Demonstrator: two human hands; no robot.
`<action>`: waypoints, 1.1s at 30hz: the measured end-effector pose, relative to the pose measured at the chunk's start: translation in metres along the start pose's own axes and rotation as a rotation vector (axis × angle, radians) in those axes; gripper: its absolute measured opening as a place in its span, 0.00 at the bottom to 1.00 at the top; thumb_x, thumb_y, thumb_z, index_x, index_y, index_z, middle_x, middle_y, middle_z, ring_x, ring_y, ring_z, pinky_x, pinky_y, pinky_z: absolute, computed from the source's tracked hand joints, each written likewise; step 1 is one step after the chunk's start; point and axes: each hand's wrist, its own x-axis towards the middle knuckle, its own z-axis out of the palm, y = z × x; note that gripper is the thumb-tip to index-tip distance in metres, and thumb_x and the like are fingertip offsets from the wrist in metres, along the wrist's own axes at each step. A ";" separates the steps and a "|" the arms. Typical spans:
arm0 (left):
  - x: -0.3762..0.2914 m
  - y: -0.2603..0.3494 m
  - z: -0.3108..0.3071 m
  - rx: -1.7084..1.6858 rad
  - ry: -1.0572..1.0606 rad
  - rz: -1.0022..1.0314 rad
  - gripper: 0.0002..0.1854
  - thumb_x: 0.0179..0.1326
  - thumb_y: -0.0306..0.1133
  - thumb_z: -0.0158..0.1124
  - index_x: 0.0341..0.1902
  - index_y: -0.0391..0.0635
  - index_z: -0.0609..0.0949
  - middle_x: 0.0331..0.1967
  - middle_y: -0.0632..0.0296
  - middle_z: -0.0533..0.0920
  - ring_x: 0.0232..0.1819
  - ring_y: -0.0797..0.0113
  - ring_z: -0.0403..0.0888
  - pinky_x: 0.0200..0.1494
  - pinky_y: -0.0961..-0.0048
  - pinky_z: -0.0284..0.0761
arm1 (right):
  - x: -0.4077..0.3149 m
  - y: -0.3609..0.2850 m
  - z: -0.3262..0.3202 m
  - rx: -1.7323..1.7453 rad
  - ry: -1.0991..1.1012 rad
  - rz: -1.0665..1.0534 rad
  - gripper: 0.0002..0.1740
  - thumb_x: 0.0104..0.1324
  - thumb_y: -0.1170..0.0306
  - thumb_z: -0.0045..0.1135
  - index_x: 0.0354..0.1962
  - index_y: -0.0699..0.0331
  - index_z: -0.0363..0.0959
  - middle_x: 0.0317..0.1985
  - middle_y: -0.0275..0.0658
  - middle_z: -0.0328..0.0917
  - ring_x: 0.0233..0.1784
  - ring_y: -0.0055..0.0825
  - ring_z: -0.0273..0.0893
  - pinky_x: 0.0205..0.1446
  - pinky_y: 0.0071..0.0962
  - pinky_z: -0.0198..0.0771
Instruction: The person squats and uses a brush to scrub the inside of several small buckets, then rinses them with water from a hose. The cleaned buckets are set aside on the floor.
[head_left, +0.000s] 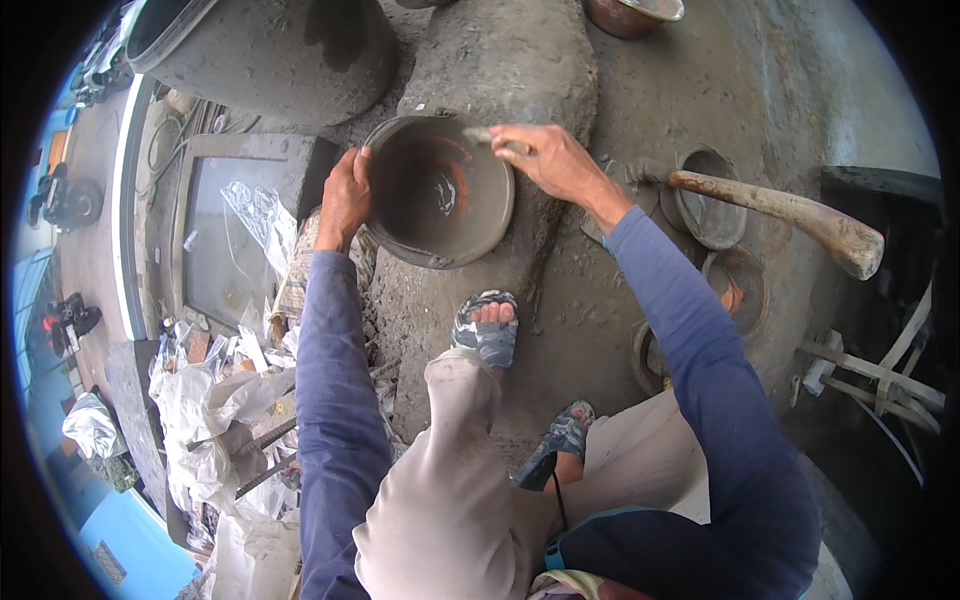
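A round basin (420, 217) coated in grey mud or cement stands before me on a raised, mud-covered ledge. Its inside shows orange patches and a small shiny wet spot. My left hand (347, 196) grips the basin's left rim, thumb on top. At the upper right rim my right hand (551, 165) holds a small, light-coloured tool (477, 135), perhaps a brush or scraper; its kind is not clear. The tool's end lies over the basin's inner wall. A hoe-like tool with a thick wooden handle (780, 206) rests over an oval container (709, 217) to the right.
A large mud-coated drum (285, 56) lies at the upper left. Plastic bags and rubbish (217, 420) are heaped at the left, below a framed pane (236, 232). More basins (739, 289) stand at the right, another (626, 16) at the top. My sandalled foot (487, 322) is below the basin.
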 end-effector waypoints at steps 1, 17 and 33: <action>-0.004 0.002 -0.004 0.022 -0.007 -0.008 0.25 0.87 0.49 0.48 0.50 0.35 0.80 0.40 0.35 0.83 0.44 0.37 0.81 0.53 0.52 0.76 | 0.010 -0.015 -0.004 0.104 0.010 0.105 0.09 0.75 0.68 0.66 0.49 0.62 0.85 0.64 0.43 0.87 0.63 0.47 0.87 0.64 0.38 0.84; -0.010 -0.017 0.015 -0.086 0.090 -0.175 0.26 0.87 0.49 0.48 0.53 0.35 0.83 0.47 0.34 0.87 0.52 0.34 0.86 0.57 0.51 0.77 | -0.067 -0.021 0.032 0.026 0.127 0.120 0.13 0.74 0.68 0.69 0.53 0.64 0.84 0.58 0.51 0.87 0.60 0.53 0.86 0.60 0.44 0.85; -0.003 -0.041 0.018 -0.074 0.108 -0.258 0.28 0.86 0.48 0.49 0.55 0.32 0.85 0.45 0.39 0.89 0.49 0.44 0.88 0.56 0.55 0.78 | -0.138 -0.104 0.068 0.524 0.335 0.560 0.07 0.78 0.72 0.65 0.47 0.69 0.83 0.61 0.47 0.88 0.59 0.26 0.86 0.58 0.30 0.85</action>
